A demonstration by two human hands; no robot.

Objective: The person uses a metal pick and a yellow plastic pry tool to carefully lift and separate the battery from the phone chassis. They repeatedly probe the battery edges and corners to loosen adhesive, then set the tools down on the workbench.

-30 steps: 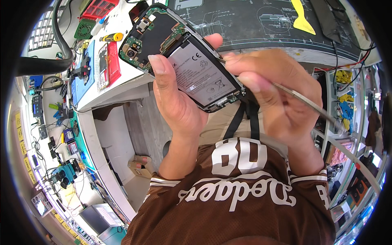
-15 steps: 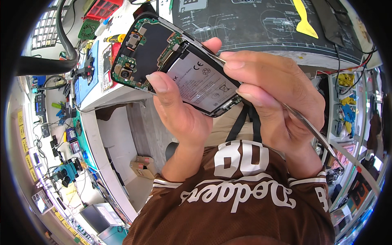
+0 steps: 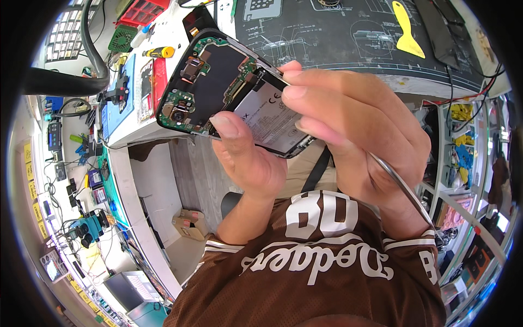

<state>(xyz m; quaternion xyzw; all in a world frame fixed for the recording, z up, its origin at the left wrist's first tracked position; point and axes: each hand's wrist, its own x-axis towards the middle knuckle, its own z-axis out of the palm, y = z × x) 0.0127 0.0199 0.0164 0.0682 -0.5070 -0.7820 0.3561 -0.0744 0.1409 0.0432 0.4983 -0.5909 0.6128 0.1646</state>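
My left hand (image 3: 248, 155) holds an opened smartphone (image 3: 218, 71) tilted over the bench edge, thumb across its lower side and fingers behind it. Its back cover is off. Green circuit board, a camera lens and a dark plate show at the upper end, and a grey-white battery (image 3: 261, 122) fills the other half. Closed at the phone's right edge, my right hand (image 3: 370, 120) has its fingertips over the battery's side. A thin metal tool (image 3: 400, 182) passes through that hand and sticks out below it. The tool's working tip is hidden by my fingers.
A dark printed work mat (image 3: 305, 38) covers the bench ahead, with a yellow plastic scraper (image 3: 407, 35) on it. To the left lie a yellow-black tool (image 3: 159, 52) and a blue mat (image 3: 121, 101). A black bent arm (image 3: 71, 83) reaches in at upper left. Shelves stand right.
The phone has shifted slightly right and down in my left hand. My right fingertips have moved up and left along its edge, covering more of the battery. The tool has swung steeper.
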